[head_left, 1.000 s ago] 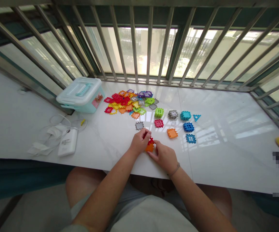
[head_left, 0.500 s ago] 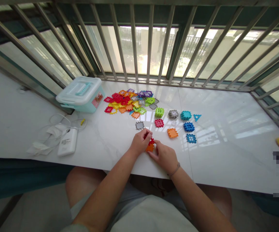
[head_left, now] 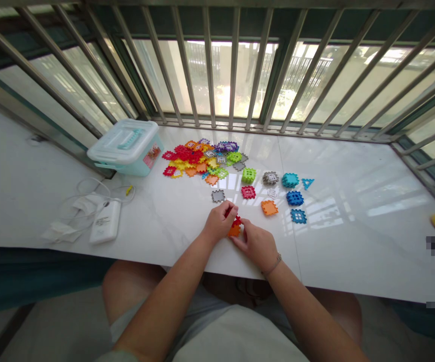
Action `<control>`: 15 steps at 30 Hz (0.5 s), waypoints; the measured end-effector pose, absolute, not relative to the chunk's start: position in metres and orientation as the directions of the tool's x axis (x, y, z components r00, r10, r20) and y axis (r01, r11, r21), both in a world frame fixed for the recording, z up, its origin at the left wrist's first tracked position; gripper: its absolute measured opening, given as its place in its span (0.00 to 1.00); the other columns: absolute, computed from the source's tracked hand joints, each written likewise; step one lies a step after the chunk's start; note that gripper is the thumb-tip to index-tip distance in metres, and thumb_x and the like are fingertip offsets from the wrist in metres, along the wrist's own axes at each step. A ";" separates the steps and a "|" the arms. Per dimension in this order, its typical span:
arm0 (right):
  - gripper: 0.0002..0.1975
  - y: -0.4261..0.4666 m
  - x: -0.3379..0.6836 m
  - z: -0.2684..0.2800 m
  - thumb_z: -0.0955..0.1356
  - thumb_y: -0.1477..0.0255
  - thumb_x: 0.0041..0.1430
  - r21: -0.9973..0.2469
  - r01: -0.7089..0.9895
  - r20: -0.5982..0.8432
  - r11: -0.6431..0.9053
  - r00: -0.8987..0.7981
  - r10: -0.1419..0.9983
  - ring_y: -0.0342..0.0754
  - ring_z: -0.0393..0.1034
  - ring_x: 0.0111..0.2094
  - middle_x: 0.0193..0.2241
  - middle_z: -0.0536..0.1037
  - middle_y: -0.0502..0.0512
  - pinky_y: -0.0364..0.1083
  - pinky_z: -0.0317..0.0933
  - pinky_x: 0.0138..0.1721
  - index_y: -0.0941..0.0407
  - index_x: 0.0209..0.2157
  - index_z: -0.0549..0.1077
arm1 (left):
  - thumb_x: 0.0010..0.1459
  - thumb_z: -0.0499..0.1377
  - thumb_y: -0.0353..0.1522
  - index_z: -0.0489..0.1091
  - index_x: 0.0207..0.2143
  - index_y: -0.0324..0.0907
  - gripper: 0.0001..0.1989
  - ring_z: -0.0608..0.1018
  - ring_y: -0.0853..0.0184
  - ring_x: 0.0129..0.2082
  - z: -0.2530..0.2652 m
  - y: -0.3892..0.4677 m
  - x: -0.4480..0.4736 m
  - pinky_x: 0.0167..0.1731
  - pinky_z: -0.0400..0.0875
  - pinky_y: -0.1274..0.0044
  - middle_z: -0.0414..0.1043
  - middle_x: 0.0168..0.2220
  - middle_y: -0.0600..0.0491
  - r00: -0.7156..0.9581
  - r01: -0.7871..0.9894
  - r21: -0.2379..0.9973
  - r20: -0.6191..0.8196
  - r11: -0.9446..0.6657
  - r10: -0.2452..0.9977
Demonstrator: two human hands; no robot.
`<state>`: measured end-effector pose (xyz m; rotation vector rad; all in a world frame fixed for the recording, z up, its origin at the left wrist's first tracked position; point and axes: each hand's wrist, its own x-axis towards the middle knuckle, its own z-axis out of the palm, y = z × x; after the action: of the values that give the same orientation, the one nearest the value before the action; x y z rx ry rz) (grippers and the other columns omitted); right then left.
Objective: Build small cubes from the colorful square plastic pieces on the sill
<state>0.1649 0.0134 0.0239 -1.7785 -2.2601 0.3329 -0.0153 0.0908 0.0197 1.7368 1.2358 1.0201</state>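
My left hand point(head_left: 219, 220) is closed around a red building tile point(head_left: 237, 220), most of it hidden by the fingers. Between thumb and fingers, my right hand point(head_left: 258, 242) grips an orange building tile point(head_left: 234, 230) that touches the red one; whether they are locked together I cannot tell. Just beyond the left hand lies a grey tile point(head_left: 218, 195). A red window tile point(head_left: 248, 192) and an orange stack point(head_left: 269, 207) lie beyond the right hand.
A mixed pile of tiles point(head_left: 191, 157) lies at the back, beside a lidded teal box point(head_left: 127, 147). Green point(head_left: 248, 175), teal point(head_left: 290, 180) and blue point(head_left: 295, 197) stacks stand right of centre. A white power bank point(head_left: 105, 221) with cables lies left. Metal bars point(head_left: 234, 70) line the window.
Almost nothing differs. The orange tile between my hands has shifted very slightly; both hands stay in place.
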 end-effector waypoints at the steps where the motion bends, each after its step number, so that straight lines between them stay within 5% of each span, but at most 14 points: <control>1: 0.30 0.013 0.165 0.024 0.70 0.50 0.72 -0.327 0.916 0.050 0.231 -0.227 0.973 0.53 0.82 0.36 0.38 0.87 0.55 0.46 0.58 0.34 0.54 0.64 0.72 | 0.74 0.56 0.45 0.71 0.36 0.44 0.17 0.76 0.67 0.31 0.020 0.091 -0.015 0.34 0.67 0.75 0.75 0.30 0.56 0.213 0.354 0.903 0.175 -0.243 0.961; 15: 0.29 0.013 0.165 0.025 0.69 0.50 0.72 -0.337 0.916 0.033 0.219 -0.221 0.975 0.53 0.82 0.36 0.38 0.87 0.56 0.46 0.59 0.34 0.54 0.64 0.72 | 0.74 0.55 0.46 0.71 0.36 0.45 0.18 0.76 0.67 0.32 0.021 0.090 -0.015 0.35 0.68 0.75 0.75 0.30 0.56 0.211 0.366 0.903 0.157 -0.226 0.965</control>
<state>0.1648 0.0134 0.0253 -1.7903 -2.2556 0.3607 -0.0154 0.0902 0.0206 1.7294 1.2526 1.0002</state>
